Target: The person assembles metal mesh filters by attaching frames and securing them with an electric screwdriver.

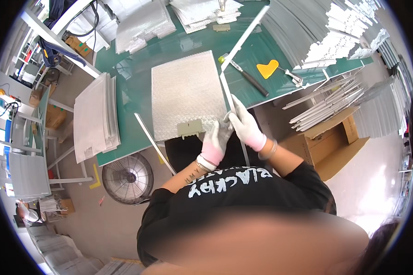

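A silvery mesh panel (186,91) lies on the green table (135,87) in front of me. My right hand (247,129), white-gloved, is closed round a thin white metal strip (227,89) at the panel's right edge. The strip bends at an angle and its far part slants up to the right. My left hand (217,141), also gloved, sits at the panel's near right corner with its fingers closed against the right hand's fingertips; what they pinch is hidden. Left of it, a flat olive block (189,129) rests on the panel's near edge.
Another white strip (152,140) sticks out past the table's near edge. On the table lie a hammer (250,79), a yellow heart-shaped piece (267,69) and stacked mesh panels (94,117). A floor fan (128,178) stands at left, an open cardboard box (332,144) at right.
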`<control>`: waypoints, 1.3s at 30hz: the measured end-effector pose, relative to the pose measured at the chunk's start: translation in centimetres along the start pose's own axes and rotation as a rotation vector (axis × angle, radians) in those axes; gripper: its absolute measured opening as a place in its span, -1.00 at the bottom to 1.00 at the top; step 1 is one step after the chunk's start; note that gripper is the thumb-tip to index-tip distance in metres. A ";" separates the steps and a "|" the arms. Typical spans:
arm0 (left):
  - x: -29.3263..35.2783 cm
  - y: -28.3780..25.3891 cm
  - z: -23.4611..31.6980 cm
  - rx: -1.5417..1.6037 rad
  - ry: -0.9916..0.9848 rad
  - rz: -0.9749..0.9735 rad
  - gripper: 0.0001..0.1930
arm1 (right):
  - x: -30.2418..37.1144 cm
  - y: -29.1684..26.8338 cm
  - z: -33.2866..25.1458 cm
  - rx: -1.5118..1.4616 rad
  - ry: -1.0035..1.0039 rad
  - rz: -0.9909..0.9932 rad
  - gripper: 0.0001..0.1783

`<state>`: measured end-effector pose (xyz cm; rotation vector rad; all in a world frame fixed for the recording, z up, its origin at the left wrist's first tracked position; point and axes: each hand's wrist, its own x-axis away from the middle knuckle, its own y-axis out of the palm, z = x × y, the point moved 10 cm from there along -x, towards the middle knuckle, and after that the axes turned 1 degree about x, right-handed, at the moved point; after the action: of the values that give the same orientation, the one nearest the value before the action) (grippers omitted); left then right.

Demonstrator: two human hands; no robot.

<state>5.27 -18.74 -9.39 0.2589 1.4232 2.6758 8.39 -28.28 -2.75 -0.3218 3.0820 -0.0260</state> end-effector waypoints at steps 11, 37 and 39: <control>-11.5 -2.5 6.3 0.143 0.118 0.139 -0.79 | -3.4 2.8 4.3 -0.651 0.267 -0.161 -0.44; -11.0 1.2 10.5 -1.135 0.611 -0.038 -0.73 | -3.7 3.3 3.4 -0.566 0.267 -0.219 -0.36; -11.8 0.2 10.4 -0.922 0.545 -0.052 -0.75 | -3.4 3.3 3.1 -0.495 0.248 -0.206 -0.36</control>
<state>18.90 -12.38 -4.71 -0.6005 0.0990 3.1214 11.22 -24.37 -5.82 -0.6999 3.2382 0.7518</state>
